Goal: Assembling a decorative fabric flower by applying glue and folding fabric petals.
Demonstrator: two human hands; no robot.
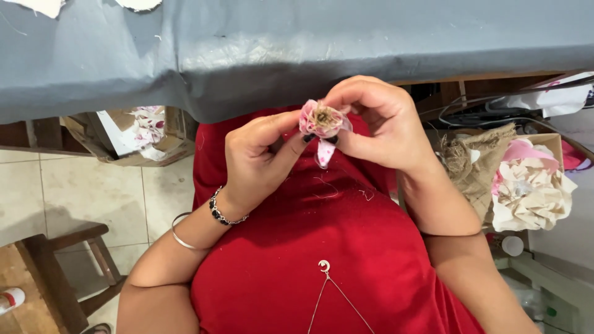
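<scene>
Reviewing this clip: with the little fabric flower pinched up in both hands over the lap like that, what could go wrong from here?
1. The small pink-and-white fabric flower with a brown centre is pinched only by fingertips of the left hand and right hand; the gathered petals might loosen if either grip slips.
2. It is held over the red-clothed lap, beside the grey cloth-covered table; if dropped, it could roll to the tiled floor.

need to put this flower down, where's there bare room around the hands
Both hands, left hand and right hand, pinch the fabric flower. The grey cloth-covered table just beyond is bare except for white scraps at its far left. The box of fabric pieces on the right is crowded.
</scene>
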